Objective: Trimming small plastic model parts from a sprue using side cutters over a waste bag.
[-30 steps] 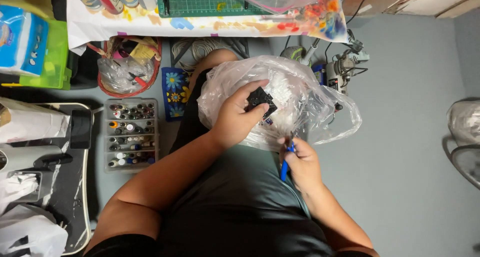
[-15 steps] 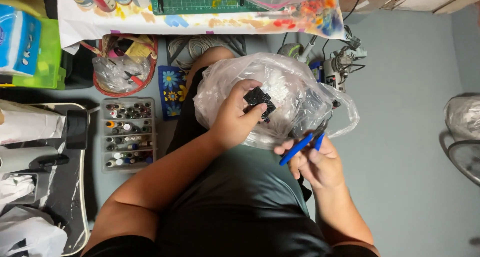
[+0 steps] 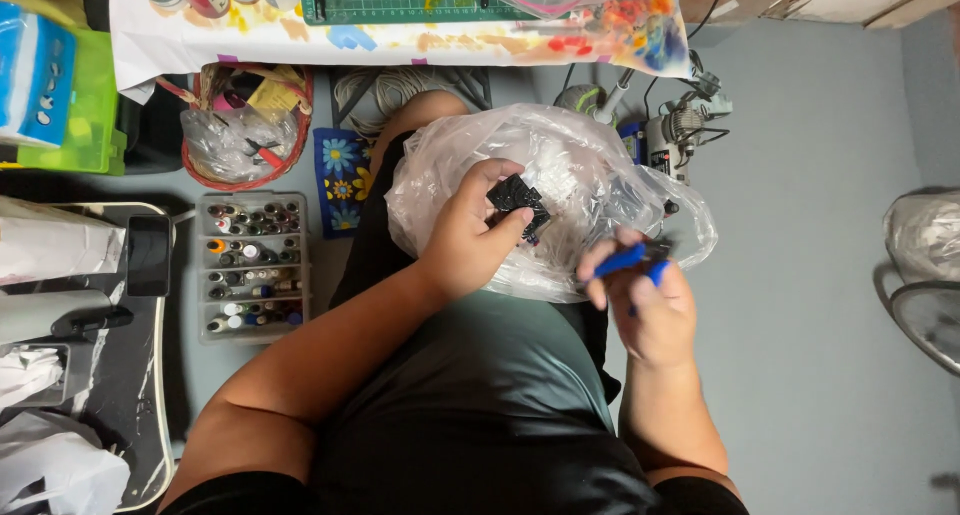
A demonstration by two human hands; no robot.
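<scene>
Over the clear plastic bag point(image 3: 590, 175) in the lap, the left hand point(image 3: 470, 240) pinches a small black part point(image 3: 518, 200) at its fingertips; the right hand point(image 3: 650, 310), just right of the part, grips blue-handled pliers point(image 3: 630, 260) whose long axis points toward it

Soft, even indoor light, slightly dim, glare on the crinkled plastic bag point(image 3: 560, 195), faint shadows on the grey floor point(image 3: 820, 275), right hand point(image 3: 645, 300) motion-blurred, edges slightly bowed.
</scene>
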